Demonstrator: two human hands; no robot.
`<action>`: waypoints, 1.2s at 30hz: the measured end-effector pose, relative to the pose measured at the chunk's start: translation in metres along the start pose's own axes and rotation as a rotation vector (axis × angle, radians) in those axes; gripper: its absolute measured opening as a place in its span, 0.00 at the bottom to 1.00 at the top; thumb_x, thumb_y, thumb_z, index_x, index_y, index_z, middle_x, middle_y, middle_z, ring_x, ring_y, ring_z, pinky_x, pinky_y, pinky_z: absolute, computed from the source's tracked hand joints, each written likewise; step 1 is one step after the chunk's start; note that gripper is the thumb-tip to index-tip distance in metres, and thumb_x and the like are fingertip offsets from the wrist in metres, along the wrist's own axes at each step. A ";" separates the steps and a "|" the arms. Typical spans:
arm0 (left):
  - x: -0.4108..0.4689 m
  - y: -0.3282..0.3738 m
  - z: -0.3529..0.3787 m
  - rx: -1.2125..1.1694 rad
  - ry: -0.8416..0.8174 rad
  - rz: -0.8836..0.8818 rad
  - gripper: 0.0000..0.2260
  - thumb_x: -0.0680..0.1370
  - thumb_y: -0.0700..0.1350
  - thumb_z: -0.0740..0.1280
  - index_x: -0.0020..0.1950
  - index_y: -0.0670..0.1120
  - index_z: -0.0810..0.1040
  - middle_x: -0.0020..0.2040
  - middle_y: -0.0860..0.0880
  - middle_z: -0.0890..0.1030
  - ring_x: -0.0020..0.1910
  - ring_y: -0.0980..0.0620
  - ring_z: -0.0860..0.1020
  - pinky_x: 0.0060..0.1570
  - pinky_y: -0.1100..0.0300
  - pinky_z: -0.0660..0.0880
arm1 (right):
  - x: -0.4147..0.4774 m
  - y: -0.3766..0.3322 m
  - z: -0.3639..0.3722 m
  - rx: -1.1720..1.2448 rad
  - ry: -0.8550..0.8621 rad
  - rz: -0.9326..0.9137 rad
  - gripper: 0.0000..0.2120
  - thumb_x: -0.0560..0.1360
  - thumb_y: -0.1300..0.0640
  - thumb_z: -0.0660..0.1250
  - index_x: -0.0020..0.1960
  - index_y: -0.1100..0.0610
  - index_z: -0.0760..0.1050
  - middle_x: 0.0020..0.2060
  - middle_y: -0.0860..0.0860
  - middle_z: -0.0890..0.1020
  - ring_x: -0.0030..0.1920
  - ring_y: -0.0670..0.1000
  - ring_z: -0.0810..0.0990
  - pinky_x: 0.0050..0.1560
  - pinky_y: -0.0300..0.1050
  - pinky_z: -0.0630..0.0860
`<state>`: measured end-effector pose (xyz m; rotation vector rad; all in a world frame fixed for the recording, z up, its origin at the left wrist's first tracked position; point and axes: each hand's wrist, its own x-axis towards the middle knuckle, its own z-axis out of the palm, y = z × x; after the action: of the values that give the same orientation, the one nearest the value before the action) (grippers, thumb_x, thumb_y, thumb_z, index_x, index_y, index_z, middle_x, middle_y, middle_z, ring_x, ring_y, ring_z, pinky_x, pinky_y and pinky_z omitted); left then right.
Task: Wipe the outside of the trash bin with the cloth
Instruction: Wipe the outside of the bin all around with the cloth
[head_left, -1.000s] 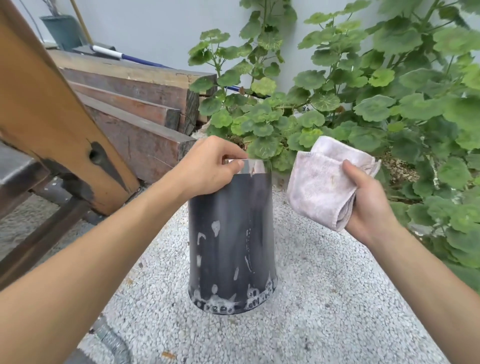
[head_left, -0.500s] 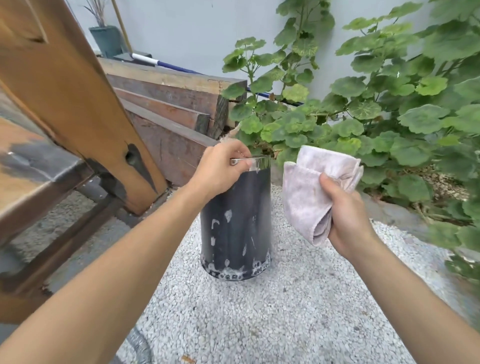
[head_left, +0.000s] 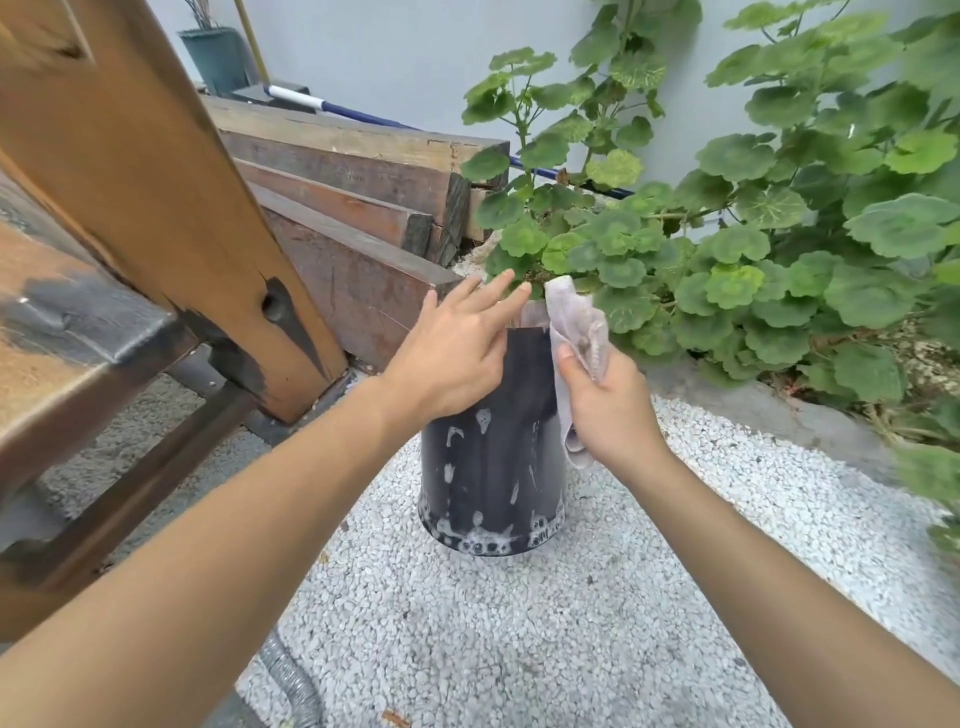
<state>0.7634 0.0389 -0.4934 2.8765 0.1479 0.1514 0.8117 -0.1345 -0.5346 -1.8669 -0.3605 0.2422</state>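
A black trash bin (head_left: 493, 467) stands upright on white gravel, its side streaked with white soap foam that pools around the base. My left hand (head_left: 457, 348) hovers at the bin's upper left rim with fingers spread, holding nothing. My right hand (head_left: 608, 400) grips a pale pink cloth (head_left: 579, 332) and presses it against the bin's upper right side, near the rim. The hands and cloth hide most of the rim.
A wooden bench (head_left: 119, 249) rises close on the left. Stacked timber beams (head_left: 363, 208) lie behind the bin. A leafy geranium (head_left: 753, 234) crowds the right and back. A grey hose (head_left: 291, 686) lies at the lower left on the gravel (head_left: 597, 623).
My left hand has let go of the bin's rim and spread its fingers. My right hand has brought the cloth leftwards onto the bin's upper right side.
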 end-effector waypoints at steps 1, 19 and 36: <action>0.002 -0.003 -0.002 -0.016 -0.034 0.012 0.26 0.83 0.42 0.53 0.81 0.53 0.57 0.82 0.53 0.55 0.81 0.47 0.51 0.76 0.34 0.50 | 0.002 -0.001 0.002 -0.058 -0.025 -0.042 0.12 0.81 0.46 0.61 0.58 0.51 0.77 0.40 0.47 0.82 0.40 0.56 0.81 0.46 0.49 0.79; -0.010 0.004 -0.025 -0.005 -0.121 -0.269 0.33 0.79 0.37 0.52 0.81 0.60 0.51 0.82 0.51 0.54 0.81 0.48 0.51 0.76 0.44 0.58 | -0.002 0.025 0.001 -0.328 -0.438 -0.298 0.35 0.81 0.60 0.62 0.81 0.45 0.48 0.81 0.44 0.45 0.80 0.45 0.42 0.78 0.60 0.55; -0.002 -0.043 0.002 -0.149 0.050 -0.176 0.27 0.82 0.45 0.52 0.79 0.62 0.53 0.81 0.58 0.57 0.77 0.51 0.55 0.68 0.43 0.54 | -0.124 0.095 0.012 -0.543 -0.606 -0.192 0.36 0.81 0.57 0.63 0.79 0.35 0.47 0.77 0.31 0.41 0.77 0.34 0.38 0.77 0.43 0.43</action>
<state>0.7578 0.0797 -0.5063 2.6970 0.3812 0.1915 0.7043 -0.1961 -0.6299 -2.2400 -1.1035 0.6293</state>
